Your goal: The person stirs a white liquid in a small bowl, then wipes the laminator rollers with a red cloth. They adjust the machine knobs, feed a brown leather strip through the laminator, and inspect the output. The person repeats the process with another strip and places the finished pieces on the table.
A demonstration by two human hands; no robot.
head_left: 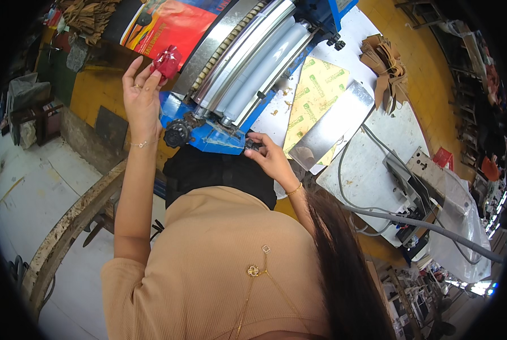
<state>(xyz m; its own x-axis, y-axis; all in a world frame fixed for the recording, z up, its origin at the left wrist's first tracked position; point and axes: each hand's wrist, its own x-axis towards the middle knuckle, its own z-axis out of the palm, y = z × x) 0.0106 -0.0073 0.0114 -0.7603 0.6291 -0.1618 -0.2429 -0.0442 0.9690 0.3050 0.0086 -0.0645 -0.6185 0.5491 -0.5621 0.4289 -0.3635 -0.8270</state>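
You are touching a crumpled, glossy red bundle (167, 61) at left and a black knob (252, 145) at the near right of a slanting blue roller machine (248, 73).

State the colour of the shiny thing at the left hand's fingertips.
The shiny thing is red, with bright glints; the head view shows it best.

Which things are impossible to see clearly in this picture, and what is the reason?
Head view throughout:
Blue machine: far end cut off by the top edge.
Dark knob: partly covered by the right hand.
Red bundle at the left hand: too small to identify.
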